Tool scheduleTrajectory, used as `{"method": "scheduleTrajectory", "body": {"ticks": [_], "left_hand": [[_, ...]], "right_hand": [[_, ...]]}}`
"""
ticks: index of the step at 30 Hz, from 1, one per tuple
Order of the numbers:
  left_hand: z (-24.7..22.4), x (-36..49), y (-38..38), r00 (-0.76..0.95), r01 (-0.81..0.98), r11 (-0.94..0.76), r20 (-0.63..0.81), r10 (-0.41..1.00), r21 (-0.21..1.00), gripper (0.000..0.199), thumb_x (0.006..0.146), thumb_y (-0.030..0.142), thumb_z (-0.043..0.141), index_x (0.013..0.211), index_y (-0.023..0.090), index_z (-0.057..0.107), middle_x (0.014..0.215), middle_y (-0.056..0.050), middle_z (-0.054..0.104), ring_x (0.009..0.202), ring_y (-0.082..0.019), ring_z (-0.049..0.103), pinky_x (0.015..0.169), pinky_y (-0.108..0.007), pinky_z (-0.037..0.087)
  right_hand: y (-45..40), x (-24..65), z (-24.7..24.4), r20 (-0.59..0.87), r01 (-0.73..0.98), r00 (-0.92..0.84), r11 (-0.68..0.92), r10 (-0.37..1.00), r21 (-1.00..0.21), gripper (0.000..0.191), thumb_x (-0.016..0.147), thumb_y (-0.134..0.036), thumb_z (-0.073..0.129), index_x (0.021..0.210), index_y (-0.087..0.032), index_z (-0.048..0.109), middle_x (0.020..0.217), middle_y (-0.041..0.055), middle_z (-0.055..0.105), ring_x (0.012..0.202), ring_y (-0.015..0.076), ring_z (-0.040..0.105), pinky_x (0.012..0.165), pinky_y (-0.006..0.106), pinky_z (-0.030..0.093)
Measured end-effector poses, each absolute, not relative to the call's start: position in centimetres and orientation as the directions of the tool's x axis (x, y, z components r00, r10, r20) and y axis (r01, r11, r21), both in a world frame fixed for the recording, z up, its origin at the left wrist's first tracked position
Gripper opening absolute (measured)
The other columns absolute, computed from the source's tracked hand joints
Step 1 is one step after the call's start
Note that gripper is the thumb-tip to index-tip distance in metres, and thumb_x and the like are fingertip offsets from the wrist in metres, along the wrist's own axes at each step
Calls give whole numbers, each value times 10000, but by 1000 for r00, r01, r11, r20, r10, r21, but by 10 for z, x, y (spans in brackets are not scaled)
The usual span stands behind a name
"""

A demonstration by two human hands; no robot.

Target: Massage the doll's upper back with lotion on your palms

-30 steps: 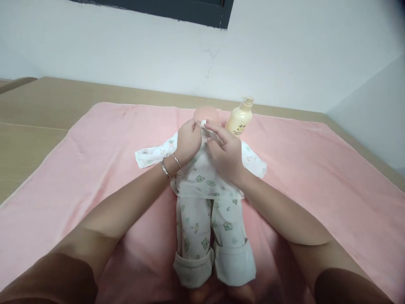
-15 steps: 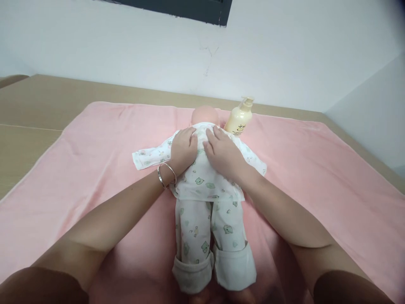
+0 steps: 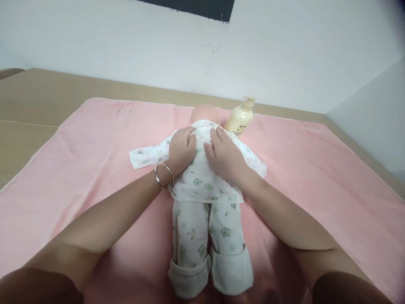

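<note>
A baby doll (image 3: 205, 113) lies stretched out on a pink blanket (image 3: 104, 139), its head away from me. It wears a white printed top (image 3: 205, 185) and matching trousers (image 3: 191, 232) with turned-up cuffs. My left hand (image 3: 182, 148) rests on the left of the doll's upper body, fingers extended over the cloth. On the other side, my right hand (image 3: 225, 154) lies flat on the top with its fingers a little apart. Neither hand grips anything. The doll's sleeves spread out to both sides, and its face is not visible.
A cream pump bottle (image 3: 241, 118) stands on the blanket just right of the doll's head. The blanket covers much of a wooden table (image 3: 47, 95). Behind the table rises a white wall (image 3: 158, 50) with a dark panel (image 3: 202, 7) at the top.
The camera view has shifted slightly. My right fingers have moved a little apart from the collar, showing more print there; both hands stay on the doll's upper body.
</note>
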State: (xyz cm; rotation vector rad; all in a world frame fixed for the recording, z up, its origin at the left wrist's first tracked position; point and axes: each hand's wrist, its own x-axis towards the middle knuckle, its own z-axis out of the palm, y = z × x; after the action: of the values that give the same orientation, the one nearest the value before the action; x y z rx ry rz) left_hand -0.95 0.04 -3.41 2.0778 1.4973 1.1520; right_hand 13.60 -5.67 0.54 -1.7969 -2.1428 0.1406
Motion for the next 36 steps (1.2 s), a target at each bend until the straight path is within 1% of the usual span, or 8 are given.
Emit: {"method": "scheduleTrajectory", "body": {"ticks": [4, 8, 13, 18, 21, 25, 31, 36], "left_hand": [[-34, -10, 1, 127, 624, -402, 420, 899, 670, 457, 950, 238, 373, 1269, 127, 679, 1339, -104, 711, 1278, -223, 627, 1179, -388, 460], [-33, -10, -1, 115, 633, -391, 419, 901, 668, 438, 944, 242, 374, 1229, 146, 693, 1305, -95, 727, 1243, -225, 643, 1154, -395, 481], [-31, -9, -4, 93, 652, -374, 420, 903, 660, 427, 939, 242, 384, 1225, 152, 687, 1300, -94, 728, 1253, -230, 639, 1161, -410, 478], [-33, -10, -2, 93, 654, -371, 417, 904, 659, 431, 934, 236, 375, 1223, 165, 686, 1304, -84, 725, 1250, -229, 637, 1152, -408, 484], [-31, -10, 0, 105, 665, -380, 423, 900, 643, 416, 936, 229, 372, 1199, 167, 687, 1275, -83, 732, 1217, -232, 645, 1125, -404, 498], [-21, -9, -8, 179, 786, -384, 416, 891, 484, 372, 959, 218, 348, 1122, 155, 677, 1157, -117, 740, 1103, -270, 664, 1020, -435, 532], [-16, -3, -20, 355, 858, -485, 489, 797, 169, 291, 938, 119, 326, 884, 163, 608, 933, -145, 680, 940, -276, 642, 891, -424, 531], [-14, -9, 6, 380, 784, -506, 366, 849, 359, 220, 960, 201, 342, 858, 196, 537, 945, -118, 665, 900, -252, 608, 869, -427, 528]], "right_hand": [[-83, 122, 6, 247, 913, -344, 385, 906, -138, 563, 1031, -209, 316, 1550, -21, 427, 1649, 223, 353, 1579, 382, 240, 1296, 563, 263], [-63, 137, 11, 154, 902, -343, 371, 926, -220, 583, 1035, -272, 333, 1575, -62, 394, 1682, 177, 303, 1593, 347, 214, 1300, 566, 257], [-34, 154, 6, 86, 929, -98, 122, 991, -349, 770, 1042, -519, 324, 1579, 33, 305, 1662, 264, 287, 1583, 365, 238, 1284, 581, 269], [-52, 138, -3, 240, 945, -156, 215, 958, -247, 669, 1040, -368, 274, 1544, 65, 355, 1618, 283, 372, 1554, 372, 311, 1290, 560, 257], [-53, 139, 1, 199, 923, -207, 259, 958, -286, 656, 1024, -355, 316, 1557, 25, 365, 1645, 238, 350, 1574, 338, 273, 1307, 516, 246], [-35, 152, 8, 90, 896, -147, 171, 985, -411, 736, 1014, -504, 376, 1594, -54, 325, 1684, 184, 297, 1590, 319, 236, 1304, 534, 247], [-31, 149, 4, 152, 938, -142, 182, 978, -296, 697, 1038, -452, 323, 1542, 28, 367, 1623, 251, 385, 1540, 367, 333, 1280, 546, 271], [-59, 134, 10, 185, 953, -163, 203, 969, -223, 633, 1040, -361, 319, 1513, 50, 409, 1560, 266, 473, 1499, 373, 409, 1243, 534, 346]]}}
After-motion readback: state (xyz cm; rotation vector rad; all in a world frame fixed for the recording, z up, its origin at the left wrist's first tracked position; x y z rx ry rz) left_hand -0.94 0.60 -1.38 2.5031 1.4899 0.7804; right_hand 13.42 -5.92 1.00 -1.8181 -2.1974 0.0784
